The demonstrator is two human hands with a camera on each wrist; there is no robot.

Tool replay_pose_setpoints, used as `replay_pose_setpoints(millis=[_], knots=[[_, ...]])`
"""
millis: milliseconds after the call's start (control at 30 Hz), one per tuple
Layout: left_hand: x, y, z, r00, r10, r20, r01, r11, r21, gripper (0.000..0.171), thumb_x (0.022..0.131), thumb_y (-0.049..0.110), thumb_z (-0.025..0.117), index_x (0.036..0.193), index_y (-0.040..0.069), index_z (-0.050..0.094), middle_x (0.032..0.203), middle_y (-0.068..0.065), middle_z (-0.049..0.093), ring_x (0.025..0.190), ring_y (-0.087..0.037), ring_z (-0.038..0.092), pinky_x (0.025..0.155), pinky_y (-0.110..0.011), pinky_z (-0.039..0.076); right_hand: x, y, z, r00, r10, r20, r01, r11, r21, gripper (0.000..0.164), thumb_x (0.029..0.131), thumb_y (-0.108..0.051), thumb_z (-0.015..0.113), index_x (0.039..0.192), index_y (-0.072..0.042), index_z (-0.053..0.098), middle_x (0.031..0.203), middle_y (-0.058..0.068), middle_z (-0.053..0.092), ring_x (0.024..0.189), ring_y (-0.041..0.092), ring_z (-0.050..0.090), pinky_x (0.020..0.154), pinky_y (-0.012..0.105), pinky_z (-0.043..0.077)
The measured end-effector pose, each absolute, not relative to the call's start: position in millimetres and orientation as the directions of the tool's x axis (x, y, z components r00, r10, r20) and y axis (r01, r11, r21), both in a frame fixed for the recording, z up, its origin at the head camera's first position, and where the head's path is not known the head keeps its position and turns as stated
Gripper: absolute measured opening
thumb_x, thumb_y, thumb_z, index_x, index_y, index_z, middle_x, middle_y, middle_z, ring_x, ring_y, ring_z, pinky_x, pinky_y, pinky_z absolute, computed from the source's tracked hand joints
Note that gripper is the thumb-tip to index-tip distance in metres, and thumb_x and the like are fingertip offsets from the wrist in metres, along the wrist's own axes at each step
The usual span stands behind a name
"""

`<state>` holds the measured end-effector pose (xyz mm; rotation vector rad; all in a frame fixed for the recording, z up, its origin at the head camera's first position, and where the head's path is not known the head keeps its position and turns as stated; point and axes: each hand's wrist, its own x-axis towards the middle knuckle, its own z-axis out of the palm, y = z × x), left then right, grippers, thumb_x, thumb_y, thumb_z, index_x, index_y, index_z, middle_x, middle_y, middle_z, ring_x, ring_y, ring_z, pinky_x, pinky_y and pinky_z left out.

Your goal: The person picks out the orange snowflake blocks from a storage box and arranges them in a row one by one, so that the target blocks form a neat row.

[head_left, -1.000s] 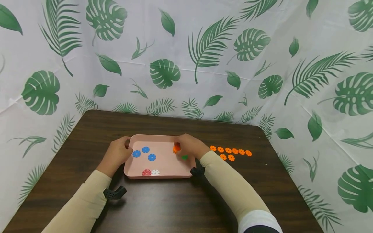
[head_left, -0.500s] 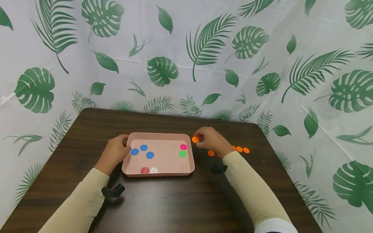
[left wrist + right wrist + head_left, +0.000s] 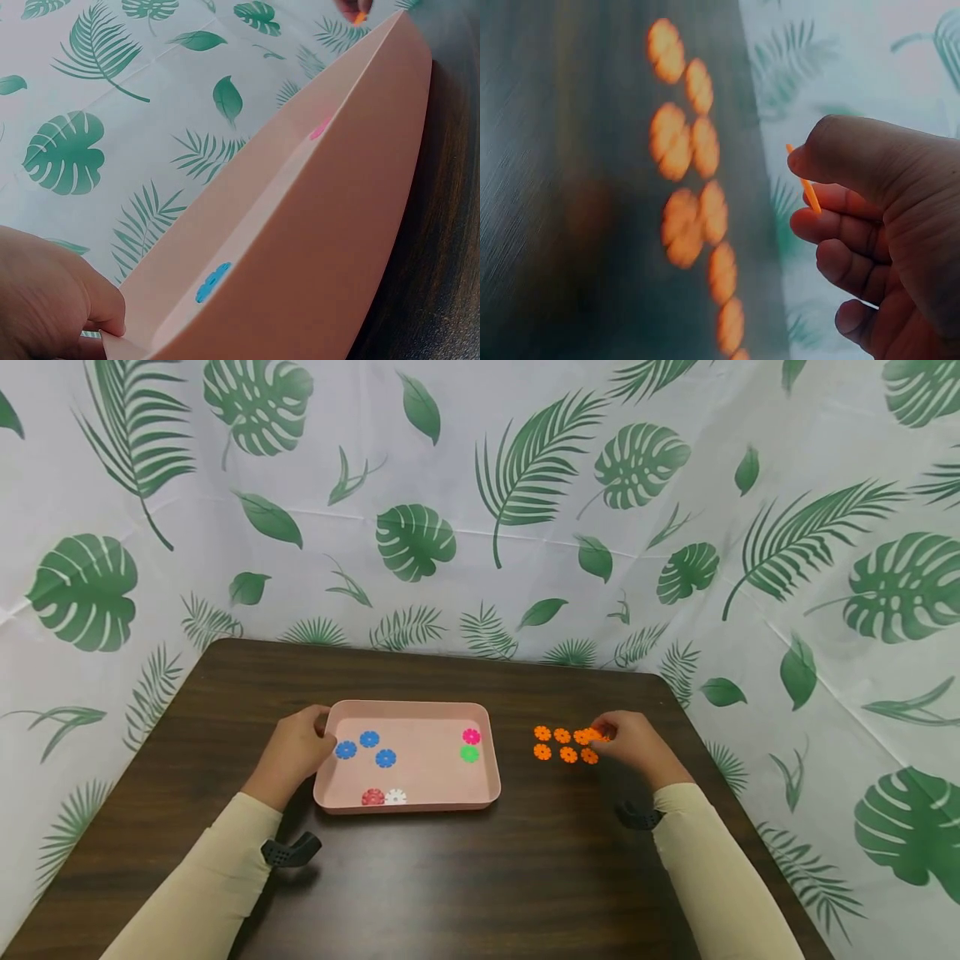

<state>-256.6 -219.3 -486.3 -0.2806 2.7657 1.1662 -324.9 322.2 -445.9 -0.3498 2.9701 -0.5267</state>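
Note:
My left hand (image 3: 288, 752) pinches the left rim of a pink rectangular tray (image 3: 427, 785). In the left wrist view, thumb and finger grip the tray's corner. Inside the tray lie three blue flower-shaped discs (image 3: 386, 758), a pink disc (image 3: 471, 736), a green one (image 3: 469, 753), a red one (image 3: 372, 797) and a white one (image 3: 396, 797). My right hand (image 3: 637, 745) is above two rows of orange flower-shaped discs (image 3: 542, 752) on the table. Between its thumb and forefinger it pinches an orange disc (image 3: 811, 191), seen edge-on; the other fingers are loosely curled.
The dark wooden table (image 3: 420, 885) carries the tray and the orange discs to its right. A white cloth with green leaves (image 3: 450, 460) hangs behind and on both sides. Black wrist devices (image 3: 291, 850) sit under both forearms.
With an orange disc in its fingers, my right hand has moved from over the tray rightward to the orange rows. It uncovers the pink and green discs. My left hand stays on the tray.

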Motion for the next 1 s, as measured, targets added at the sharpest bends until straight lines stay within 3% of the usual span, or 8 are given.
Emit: replay_pose_setpoints(millis=[300,467,1000], knots=[[-254.0,-221.8,-486.5,-0.979,-0.113,-0.170,-0.200,0.692,0.693,0.059,0.096,0.015,0.061,0.151,-0.001,0.045,0.126,-0.027,0.061,0.100,-0.037,0.062,0.091,-0.056,0.059,-312.5,361.3,-477.1,-0.986,-0.141,-0.091,-0.098,0.924,-0.369,0.035,0.088,-0.023,0.080,0.113,0.000,0.072,0.100,0.012,0.071,0.088,0.026,0.063,0.080,0.047,0.058],[-253.5,-222.4,-488.1,-0.979,-0.115,-0.169,-0.201,0.691,0.695,0.059,0.096,0.016,0.062,0.150,-0.001,0.045,0.126,-0.027,0.061,0.100,-0.037,0.063,0.091,-0.056,0.059,-310.0,368.4,-485.8,-0.987,-0.135,-0.083,-0.096,0.925,-0.367,0.031,0.087,-0.022,0.080,0.108,0.000,0.072,0.095,0.011,0.070,0.083,0.026,0.062,0.077,0.047,0.057],[-253.2,-221.3,-487.9,-0.978,-0.116,-0.175,-0.206,0.685,0.699,0.060,0.096,0.017,0.062,0.151,0.000,0.045,0.129,-0.028,0.060,0.104,-0.039,0.064,0.093,-0.058,0.058,-312.9,370.0,-494.9,-0.988,-0.115,-0.103,-0.076,0.942,-0.326,0.033,0.088,-0.024,0.080,0.111,-0.002,0.072,0.092,0.008,0.067,0.081,0.024,0.059,0.077,0.045,0.057]])
